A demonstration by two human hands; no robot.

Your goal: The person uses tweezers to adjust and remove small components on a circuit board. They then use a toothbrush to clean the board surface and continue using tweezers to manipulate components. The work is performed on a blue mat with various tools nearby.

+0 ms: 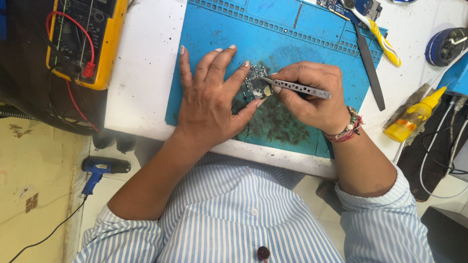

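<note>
Right hand (314, 95) pinches slim silver metal tweezers (297, 88), tips down on the small dark circuit board (254, 84), wrist bent inward (red thread bracelet visible). Left hand (209, 97) lies flat, fingers spread, index and thumb bracing the board's edges against the blue silicone work mat (292, 39) on the white table (141, 73).

Single view, head-worn, looking steeply down from above the person's chest. Near edge: striped shirt; far edge: back of the blue work mat (292, 29) on the white table (146, 73). Close range. Floor visible at left. No second view.
</note>
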